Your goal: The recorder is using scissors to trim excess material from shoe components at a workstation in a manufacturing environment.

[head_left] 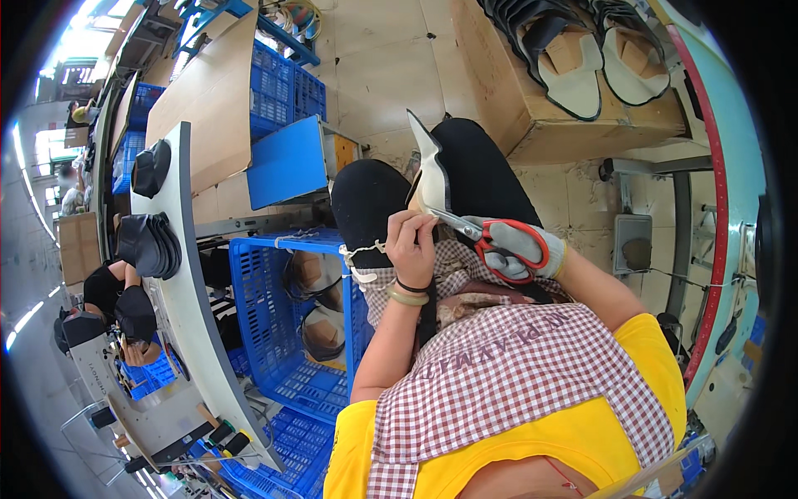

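Note:
Above my lap, a shoe upper (433, 181) with a pale lining and a black edge is upright, its pointed end away from me. My left hand (411, 243) pinches its near end between thumb and fingers. In a grey-and-white work glove, my right hand (517, 246) grips red-handled scissors (474, 232). Their blades reach left to the upper's near end, right beside my left fingertips. Whether the blades are parted there is too small to tell.
At my left stands a blue plastic crate (243, 312) with shoe uppers inside. Beyond it, a long pale table (187, 274) carries stacked black pieces (150, 245). Ahead right, a cardboard box (573, 133) bears rows of uppers (573, 75). Another person (125, 308) sits at a sewing machine, far left.

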The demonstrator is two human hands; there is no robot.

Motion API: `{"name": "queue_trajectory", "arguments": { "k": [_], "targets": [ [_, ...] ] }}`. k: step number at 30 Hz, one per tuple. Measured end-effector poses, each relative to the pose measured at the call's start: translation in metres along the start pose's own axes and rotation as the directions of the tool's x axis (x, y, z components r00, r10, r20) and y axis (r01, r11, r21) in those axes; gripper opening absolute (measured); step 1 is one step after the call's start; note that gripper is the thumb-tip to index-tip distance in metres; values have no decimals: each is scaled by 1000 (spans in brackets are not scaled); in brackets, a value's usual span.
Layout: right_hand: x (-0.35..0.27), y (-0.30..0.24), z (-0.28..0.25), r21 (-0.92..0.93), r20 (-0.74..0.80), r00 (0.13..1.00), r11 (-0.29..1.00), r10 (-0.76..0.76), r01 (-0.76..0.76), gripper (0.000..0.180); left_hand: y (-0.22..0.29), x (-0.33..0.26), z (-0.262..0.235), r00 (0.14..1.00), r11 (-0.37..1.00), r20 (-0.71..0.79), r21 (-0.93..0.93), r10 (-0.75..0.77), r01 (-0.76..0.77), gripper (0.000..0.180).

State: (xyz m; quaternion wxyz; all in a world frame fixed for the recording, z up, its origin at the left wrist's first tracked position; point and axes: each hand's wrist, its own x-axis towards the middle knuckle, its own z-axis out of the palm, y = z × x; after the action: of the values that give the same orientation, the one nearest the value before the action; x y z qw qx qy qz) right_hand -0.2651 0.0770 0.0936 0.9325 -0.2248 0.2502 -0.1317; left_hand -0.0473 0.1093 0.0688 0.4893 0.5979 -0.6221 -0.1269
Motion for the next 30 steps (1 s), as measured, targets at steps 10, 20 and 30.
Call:
{"name": "queue_trajectory", "arguments": {
  "k": [10, 20, 30],
  "targets": [
    [9, 28, 21, 216, -184, 979, 969, -83, 123, 56, 2, -9, 11, 863, 840, -41, -254, -504, 479, 6],
    [-6, 34, 35, 215, -288, 949, 957, -130, 196, 54, 5, -11, 22, 633, 311, 529, -573, -566, 758, 10],
    [-4, 34, 42, 205, -418, 905, 963, -76, 176, 47, 9, -28, 26, 626, 343, 630, -524, -460, 780, 6]
  ]
}}
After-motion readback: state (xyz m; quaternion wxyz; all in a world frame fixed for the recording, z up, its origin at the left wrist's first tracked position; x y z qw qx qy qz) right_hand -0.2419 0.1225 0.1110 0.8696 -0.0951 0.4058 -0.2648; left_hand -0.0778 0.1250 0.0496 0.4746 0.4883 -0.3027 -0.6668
